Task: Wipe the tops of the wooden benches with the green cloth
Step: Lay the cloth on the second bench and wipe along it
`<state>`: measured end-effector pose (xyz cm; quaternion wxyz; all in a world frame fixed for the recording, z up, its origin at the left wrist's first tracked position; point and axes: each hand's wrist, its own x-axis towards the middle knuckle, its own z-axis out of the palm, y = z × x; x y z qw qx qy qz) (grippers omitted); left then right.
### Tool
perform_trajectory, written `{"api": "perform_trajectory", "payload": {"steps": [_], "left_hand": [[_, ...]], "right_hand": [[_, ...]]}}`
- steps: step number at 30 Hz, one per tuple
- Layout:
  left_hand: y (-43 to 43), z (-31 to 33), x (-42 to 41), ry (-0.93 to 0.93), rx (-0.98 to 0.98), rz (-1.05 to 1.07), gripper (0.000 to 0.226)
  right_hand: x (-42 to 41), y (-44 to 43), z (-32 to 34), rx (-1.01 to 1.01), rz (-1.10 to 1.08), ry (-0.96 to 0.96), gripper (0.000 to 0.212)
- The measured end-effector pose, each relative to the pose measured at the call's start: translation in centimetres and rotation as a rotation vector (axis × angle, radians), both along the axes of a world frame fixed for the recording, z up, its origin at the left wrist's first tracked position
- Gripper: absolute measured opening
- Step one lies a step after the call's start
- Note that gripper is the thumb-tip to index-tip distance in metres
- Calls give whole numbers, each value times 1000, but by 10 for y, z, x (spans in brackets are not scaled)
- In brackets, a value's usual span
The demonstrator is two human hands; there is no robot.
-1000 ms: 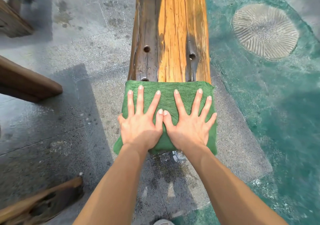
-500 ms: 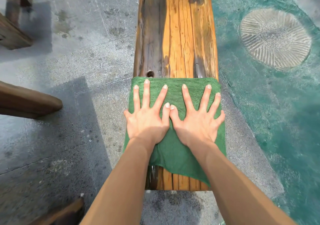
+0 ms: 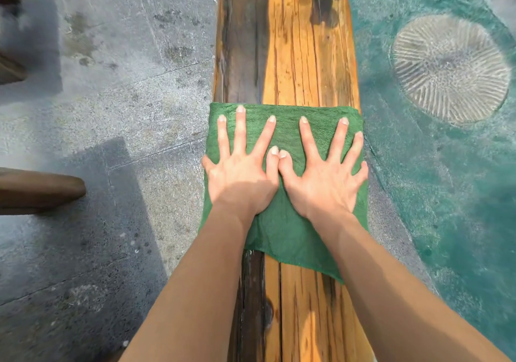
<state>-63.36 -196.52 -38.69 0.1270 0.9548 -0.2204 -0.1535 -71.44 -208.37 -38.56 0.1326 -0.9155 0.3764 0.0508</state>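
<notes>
Green cloth [image 3: 284,230], laid flat across full width of wooden bench [image 3: 301,54] top, near-middle of plank; left hand [image 3: 240,171] and right hand [image 3: 324,177] side by side, fingers spread, palms down, thumbs touching, likely to spread pressure for an even wipe.

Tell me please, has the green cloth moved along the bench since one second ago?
Yes. The green cloth has slid forward, away from the person, along the wooden bench: earlier it hung over the near end, now bare wood shows behind it.
</notes>
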Motion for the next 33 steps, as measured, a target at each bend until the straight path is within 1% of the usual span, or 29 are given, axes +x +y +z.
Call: {"api": "perform_trajectory", "payload": {"steps": [3,7,12,25,33], "left_hand": [[-8,1,12,20,4,-6,58],[-12,2,22,-22,-16,-3,58],[-33,1,52,-36,-22,-10,58],[-59,-1,92,-85,-22,15,58],[-80,2,125,-48,3,5,59]], "right_hand": [[11,-7,-1,2,-13,9,71],[24,-11,-3,-6,-24,12,70],[54,-29,-3,-13,-46,18,70],[97,-53,1,-34,-24,16,71],[130,-70,3,-58,-42,18,72]]}}
